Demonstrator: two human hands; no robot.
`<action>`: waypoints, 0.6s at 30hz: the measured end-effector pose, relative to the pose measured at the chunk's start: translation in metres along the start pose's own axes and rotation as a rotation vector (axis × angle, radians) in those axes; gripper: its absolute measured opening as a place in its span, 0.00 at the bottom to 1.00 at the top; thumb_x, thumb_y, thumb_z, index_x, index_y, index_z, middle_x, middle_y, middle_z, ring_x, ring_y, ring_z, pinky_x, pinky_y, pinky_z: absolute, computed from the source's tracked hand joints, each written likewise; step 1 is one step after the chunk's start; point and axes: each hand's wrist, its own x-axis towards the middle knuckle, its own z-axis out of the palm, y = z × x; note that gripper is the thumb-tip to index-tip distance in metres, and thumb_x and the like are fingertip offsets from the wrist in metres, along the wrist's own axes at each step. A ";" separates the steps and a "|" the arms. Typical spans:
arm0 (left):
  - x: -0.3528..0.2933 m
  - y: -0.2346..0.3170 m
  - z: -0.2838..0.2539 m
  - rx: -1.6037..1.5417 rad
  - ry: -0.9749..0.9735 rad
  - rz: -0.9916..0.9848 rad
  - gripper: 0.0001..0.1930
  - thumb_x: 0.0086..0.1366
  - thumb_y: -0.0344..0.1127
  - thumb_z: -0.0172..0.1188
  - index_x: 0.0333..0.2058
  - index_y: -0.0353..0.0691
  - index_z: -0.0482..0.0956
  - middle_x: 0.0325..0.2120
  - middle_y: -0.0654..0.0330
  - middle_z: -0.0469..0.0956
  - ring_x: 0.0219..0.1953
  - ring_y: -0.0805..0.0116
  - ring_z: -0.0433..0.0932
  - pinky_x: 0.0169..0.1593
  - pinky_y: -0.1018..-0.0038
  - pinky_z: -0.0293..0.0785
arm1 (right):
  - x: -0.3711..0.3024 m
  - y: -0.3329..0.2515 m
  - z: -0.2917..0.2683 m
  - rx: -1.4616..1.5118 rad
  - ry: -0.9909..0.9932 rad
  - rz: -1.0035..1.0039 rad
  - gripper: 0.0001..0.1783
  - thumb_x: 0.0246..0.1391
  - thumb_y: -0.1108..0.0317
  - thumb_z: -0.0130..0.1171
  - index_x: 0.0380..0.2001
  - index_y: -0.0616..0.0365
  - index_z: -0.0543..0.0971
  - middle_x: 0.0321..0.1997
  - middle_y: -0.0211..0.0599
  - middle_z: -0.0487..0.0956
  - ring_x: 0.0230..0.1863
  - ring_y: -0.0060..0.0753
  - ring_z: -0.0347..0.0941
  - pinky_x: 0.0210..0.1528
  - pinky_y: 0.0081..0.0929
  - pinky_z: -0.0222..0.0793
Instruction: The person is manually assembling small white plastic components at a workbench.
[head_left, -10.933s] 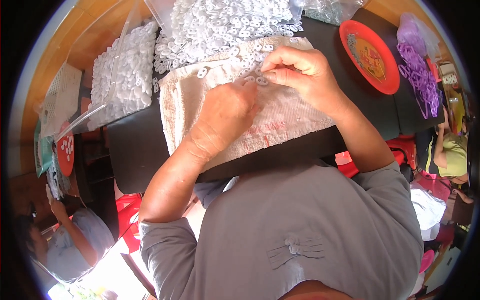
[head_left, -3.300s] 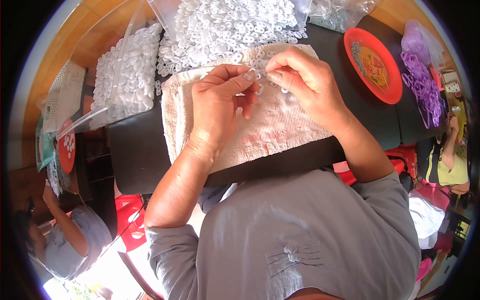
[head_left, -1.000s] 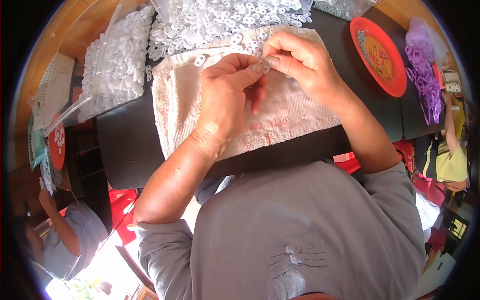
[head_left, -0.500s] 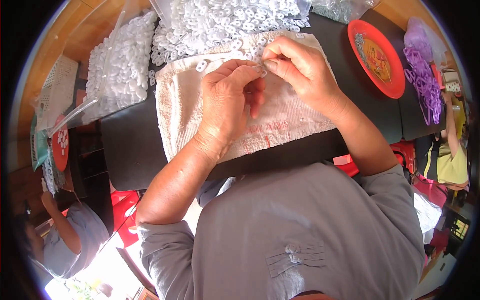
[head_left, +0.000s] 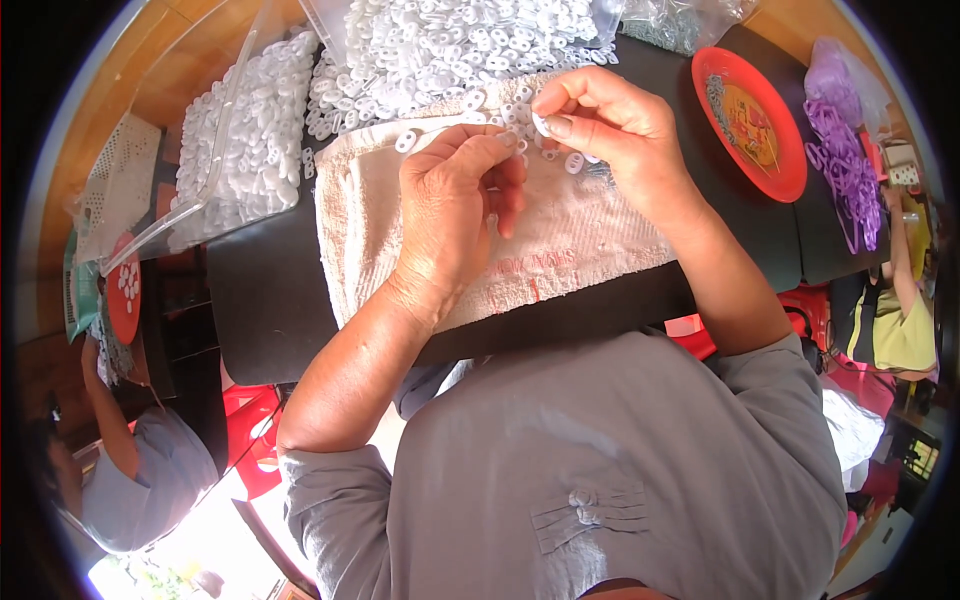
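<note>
My right hand pinches a small white oval plastic piece between thumb and forefinger. A short gap to its left, my left hand is closed, thumb pressed on the forefinger; whatever lies in that grip is too small to make out. Both hands are above a folded beige towel. Loose white ovals with two holes lie on the towel around the fingers, one left of my left hand and another under my right hand. Behind them spreads a large heap of the same white pieces.
A clear plastic tub full of white pieces stands at the left. On the dark table, a red plate with small grey metal parts lies right, beside purple straps. Other people sit at the far left and right edges.
My hands have drawn apart; the right has moved slightly right with a white oval in its pinch. More loose pieces now show on the towel between and under the hands.
</note>
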 end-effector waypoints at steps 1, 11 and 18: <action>0.000 0.000 0.000 -0.004 -0.008 0.011 0.08 0.65 0.31 0.55 0.36 0.31 0.75 0.24 0.57 0.75 0.19 0.70 0.72 0.18 0.76 0.63 | 0.000 -0.001 0.000 0.028 0.001 0.006 0.06 0.59 0.75 0.58 0.39 0.62 0.77 0.38 0.30 0.78 0.36 0.20 0.75 0.40 0.20 0.72; -0.003 0.001 0.003 0.040 -0.003 0.054 0.07 0.65 0.30 0.55 0.35 0.30 0.75 0.24 0.57 0.75 0.19 0.72 0.71 0.18 0.77 0.63 | -0.001 -0.006 0.003 0.061 0.020 0.017 0.06 0.56 0.76 0.58 0.37 0.61 0.79 0.37 0.26 0.80 0.37 0.14 0.73 0.38 0.15 0.70; -0.005 0.002 0.004 0.080 0.010 0.073 0.08 0.65 0.31 0.56 0.36 0.30 0.75 0.25 0.57 0.76 0.20 0.74 0.72 0.19 0.78 0.63 | 0.000 -0.006 0.004 0.036 0.004 -0.027 0.07 0.55 0.77 0.58 0.38 0.63 0.79 0.37 0.27 0.80 0.40 0.16 0.74 0.43 0.16 0.70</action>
